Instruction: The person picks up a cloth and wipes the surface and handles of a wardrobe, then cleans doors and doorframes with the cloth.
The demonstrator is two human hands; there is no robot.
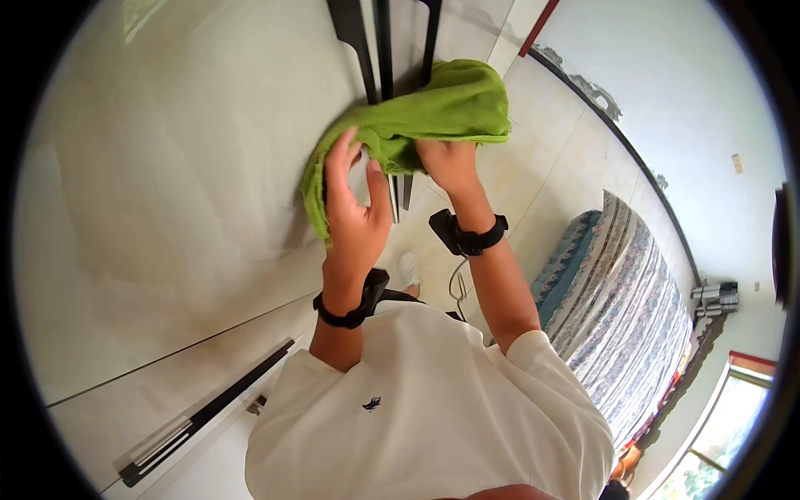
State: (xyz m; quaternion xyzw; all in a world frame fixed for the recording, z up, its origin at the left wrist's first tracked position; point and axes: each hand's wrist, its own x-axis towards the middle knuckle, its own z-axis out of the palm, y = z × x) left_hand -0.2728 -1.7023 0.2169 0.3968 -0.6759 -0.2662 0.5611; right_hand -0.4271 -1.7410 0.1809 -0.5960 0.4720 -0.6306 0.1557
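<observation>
A green cloth (408,117) hangs in folds across long dark handles (383,50) on the pale, glossy door panel (167,167). My right hand (448,162) grips the lower folds at the right; its fingertips are hidden in the fabric. At the cloth's left end, my left hand (354,208) has its thumb and fingers apart, with the fingertips at the green fabric. A black band with a small device sits on each wrist.
Another long dark handle (208,412) is at the lower left. To the right, a bed with a striped, patterned cover (621,308) stands on the tiled floor (542,142). A white shoe (408,271) shows below my hands. A window (725,425) is at the lower right.
</observation>
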